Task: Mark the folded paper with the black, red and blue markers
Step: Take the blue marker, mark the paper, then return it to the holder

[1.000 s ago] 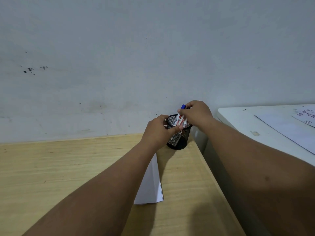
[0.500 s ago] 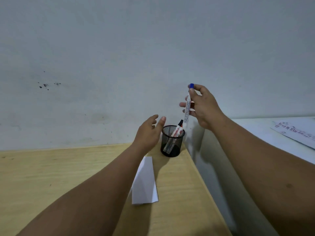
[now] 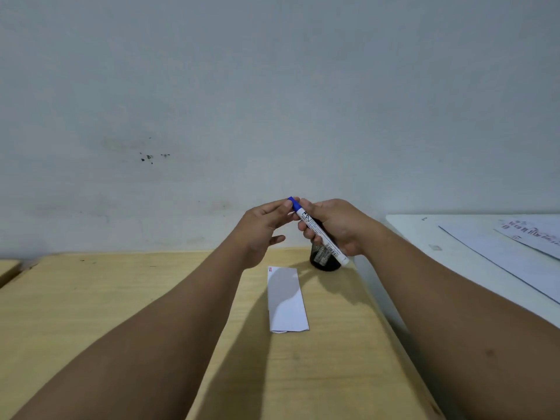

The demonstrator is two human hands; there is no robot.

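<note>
Fingers (image 3: 309,234) of the right hand (image 3: 336,227) are wrapped around the white barrel of the blue marker (image 3: 316,230), which slants down toward the person, its blue cap up and to the left. The left hand's (image 3: 262,224) fingertips pinch that cap, thumb hanging loose below; I take this as the moment of uncapping, though the cap is not yet off.

Behind and under the right hand stands the black mesh pen cup (image 3: 325,262), mostly hidden, so I cannot tell what is left in it. Just beside it, nearer the person, the folded paper (image 3: 286,301) lies flat on the wooden counter (image 3: 121,298), touched by neither hand. Its far left corner carries short strokes, one red and apparently one dark beside it, so black and red look done. What remains, by my reckoning, is the blue stroke.

To the right, a white table (image 3: 448,234) holds printed sheets (image 3: 527,234), apart from the work.
</note>
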